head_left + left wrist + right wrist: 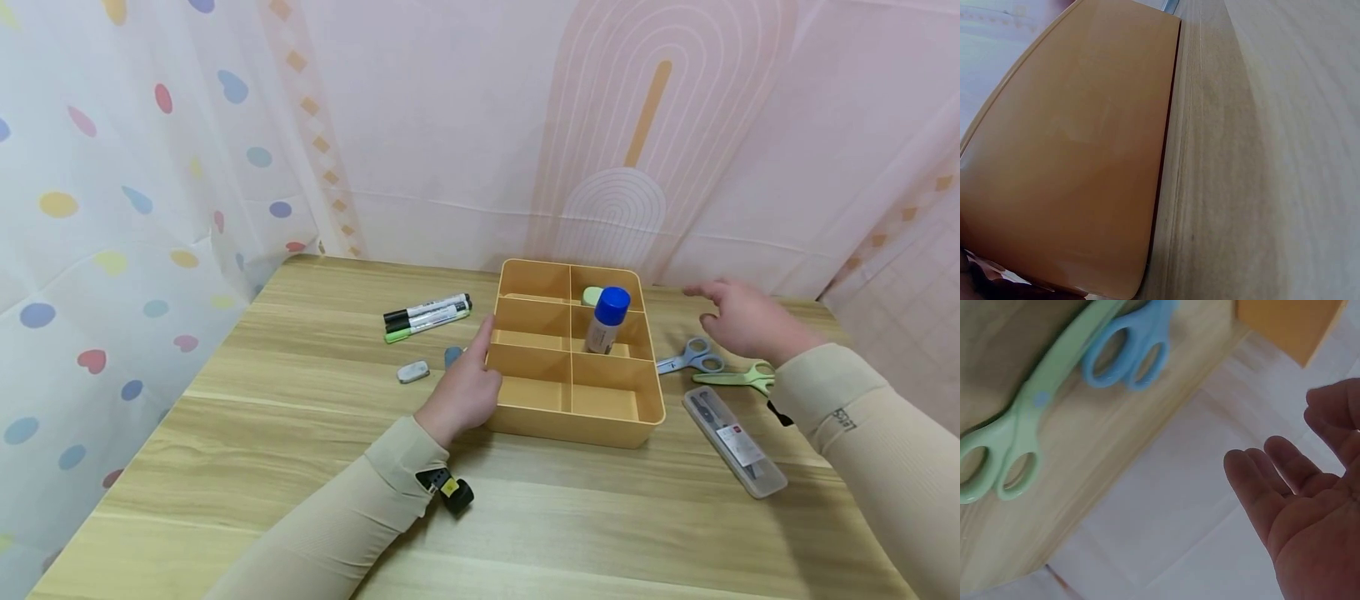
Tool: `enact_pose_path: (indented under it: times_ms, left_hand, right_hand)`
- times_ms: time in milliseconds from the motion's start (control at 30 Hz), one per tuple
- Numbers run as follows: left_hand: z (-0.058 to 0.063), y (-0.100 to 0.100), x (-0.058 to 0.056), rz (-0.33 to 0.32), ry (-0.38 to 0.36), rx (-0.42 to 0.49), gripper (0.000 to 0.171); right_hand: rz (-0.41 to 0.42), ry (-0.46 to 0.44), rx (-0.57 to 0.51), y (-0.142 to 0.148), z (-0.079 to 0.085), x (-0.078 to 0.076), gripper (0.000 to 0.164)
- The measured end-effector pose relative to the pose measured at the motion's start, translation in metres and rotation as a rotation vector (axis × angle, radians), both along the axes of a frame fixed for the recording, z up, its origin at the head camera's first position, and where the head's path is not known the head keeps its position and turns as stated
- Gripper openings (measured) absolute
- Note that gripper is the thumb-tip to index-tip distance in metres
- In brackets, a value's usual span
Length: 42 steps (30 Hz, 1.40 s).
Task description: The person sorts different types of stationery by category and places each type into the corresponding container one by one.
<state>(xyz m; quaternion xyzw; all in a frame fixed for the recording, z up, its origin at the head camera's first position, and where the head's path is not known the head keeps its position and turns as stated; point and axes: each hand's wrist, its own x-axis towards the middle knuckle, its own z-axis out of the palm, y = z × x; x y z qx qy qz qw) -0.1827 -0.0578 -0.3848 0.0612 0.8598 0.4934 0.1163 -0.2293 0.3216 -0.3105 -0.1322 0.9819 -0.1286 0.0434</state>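
"How were your hands?"

"Apart. My left hand [461, 392] rested against the left side of the box [577, 425]; one finger lay straight along it, but I couldn't tell whether the rest gripped. My right hand [750, 321] hung in the air to the right, fingers loosely spread, holding nothing."

"And the box?"

"On the table [300, 400], with the glue bottle [604, 328] in its middle right compartment, the blue cap [613, 306] above the rim."

"What worried you?"

"The bottle, mostly. A hard shove on the box might have toppled something so tall. The blue scissors [684, 360] lay just beside the box, so a slide rightward could have pushed them along. And my right sleeve [832, 400] hung near the green scissors [727, 379]; dropping that arm could have knocked them."
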Motion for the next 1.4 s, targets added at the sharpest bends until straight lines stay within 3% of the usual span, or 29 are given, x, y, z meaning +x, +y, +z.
enact_pose_path:
  times_ms: [433, 667, 1400]
  left_hand:
    - [0.001, 0.0, 0.0, -0.004, -0.001, 0.021, 0.083]
    - [0.001, 0.0, -0.001, -0.011, 0.021, 0.039, 0.085]
    - [0.002, 0.0, -0.001, -0.009, 0.016, 0.027, 0.085]
  right_hand:
    - [0.001, -0.111, 0.087, 0.013, -0.021, 0.006, 0.057]
    - [-0.038, -0.19, 0.076, 0.016, -0.028, 0.008, 0.061]
    - [0.011, -0.153, 0.141, 0.021, -0.048, 0.003, 0.073]
